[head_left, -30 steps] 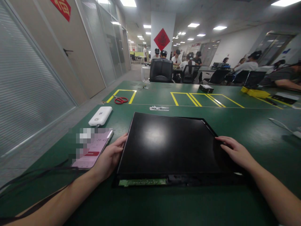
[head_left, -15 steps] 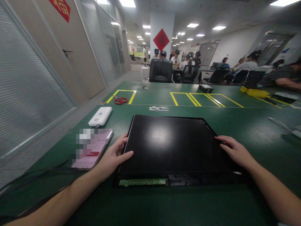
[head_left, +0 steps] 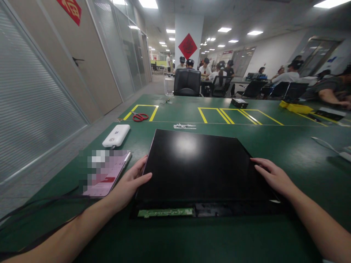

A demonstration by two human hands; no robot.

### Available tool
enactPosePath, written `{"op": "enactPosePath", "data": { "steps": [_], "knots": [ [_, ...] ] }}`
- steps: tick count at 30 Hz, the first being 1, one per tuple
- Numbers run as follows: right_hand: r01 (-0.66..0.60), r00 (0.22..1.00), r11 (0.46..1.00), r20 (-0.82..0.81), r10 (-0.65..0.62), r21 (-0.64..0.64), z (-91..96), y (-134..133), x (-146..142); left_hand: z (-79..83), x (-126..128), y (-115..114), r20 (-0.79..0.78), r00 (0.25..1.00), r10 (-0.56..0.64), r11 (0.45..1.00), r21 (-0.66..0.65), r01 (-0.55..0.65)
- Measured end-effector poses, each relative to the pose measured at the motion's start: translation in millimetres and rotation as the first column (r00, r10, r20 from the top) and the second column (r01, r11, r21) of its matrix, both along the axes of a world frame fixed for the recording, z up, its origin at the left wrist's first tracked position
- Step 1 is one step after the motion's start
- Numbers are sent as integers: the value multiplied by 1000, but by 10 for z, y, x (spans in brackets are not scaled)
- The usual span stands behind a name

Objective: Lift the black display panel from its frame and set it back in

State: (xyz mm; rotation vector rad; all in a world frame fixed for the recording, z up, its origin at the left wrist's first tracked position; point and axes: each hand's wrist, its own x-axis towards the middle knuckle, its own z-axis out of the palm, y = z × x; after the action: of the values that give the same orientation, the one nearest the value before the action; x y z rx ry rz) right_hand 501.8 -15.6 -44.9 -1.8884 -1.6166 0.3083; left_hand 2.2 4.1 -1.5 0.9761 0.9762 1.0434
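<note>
A black display panel [head_left: 197,164] faces up in front of me, glossy under a ceiling-light reflection. My left hand [head_left: 135,176] grips its left edge, thumb over the top face and the other fingers partly hidden below the edge. My right hand [head_left: 270,173] holds the right edge between thumb and fingers. Under the panel's near side a black frame [head_left: 233,210] shows, with a narrow green circuit board [head_left: 166,212] along its left part. A small pale tab [head_left: 274,201] shows at the near right corner. How far the panel stands off the frame is hard to judge.
On the green table [head_left: 181,241] at left lie a phone [head_left: 109,179], a white power bank [head_left: 116,136] and black cables. Farther off are red-handled scissors [head_left: 140,117], small white pieces [head_left: 184,126], a black box [head_left: 239,103] and yellow objects [head_left: 296,107]. A white cable [head_left: 326,144] lies right. People sit beyond.
The panel's far edge has risen a little in view and now covers the frame rim that showed behind it. Both hands have kept their hold, shifting slightly with it.
</note>
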Motion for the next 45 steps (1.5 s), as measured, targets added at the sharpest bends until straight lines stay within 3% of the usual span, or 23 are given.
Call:
{"op": "enactPosePath", "data": {
  "steps": [5,12,20,24,26,28,30,32,34,37,38,41,45],
  "knots": [
    [62,995,998,-80,-60,25,-23,21,5,-37,-15,11,-16,999,-34,999,18,35],
    [79,963,996,-255,-88,-46,85,8,-53,-40,-19,32,-65,994,-86,991,95,92],
    [162,802,987,-582,-138,-11,146,-48,-91,-118,-68,52,-206,978,-36,981,182,75],
    [252,732,968,-659,-175,22,282,-95,-158,-127,-79,63,-208,977,-52,975,201,94],
    [320,635,947,-734,-239,-31,393,-129,-236,-128,-80,66,-198,978,-63,972,210,105],
    [304,445,933,-837,-319,-193,502,-167,-332,-128,-81,69,-188,979,-74,969,219,115],
    [333,271,918,-911,-310,-213,574,-206,-418,-130,-81,72,-181,980,-82,967,224,123],
    [398,160,889,-938,-309,-225,592,-247,-468,-132,-80,76,-174,981,-85,967,223,123],
    [432,165,872,-929,-330,-233,563,-288,-470,-131,-80,79,-170,982,-82,970,213,118],
    [373,267,906,-912,-313,-201,506,-327,-422,-121,-82,81,-185,981,-59,975,198,96],
    [336,269,918,-913,-307,-209,501,-327,-405,-115,-85,82,-211,977,-44,976,200,87],
    [323,220,911,-916,-337,-258,542,-289,-383,-101,-99,89,-363,932,6,968,236,86],
    [453,153,843,-907,-393,-289,624,-235,-377,-112,-114,106,-555,832,20,939,295,175]
  ]
}}
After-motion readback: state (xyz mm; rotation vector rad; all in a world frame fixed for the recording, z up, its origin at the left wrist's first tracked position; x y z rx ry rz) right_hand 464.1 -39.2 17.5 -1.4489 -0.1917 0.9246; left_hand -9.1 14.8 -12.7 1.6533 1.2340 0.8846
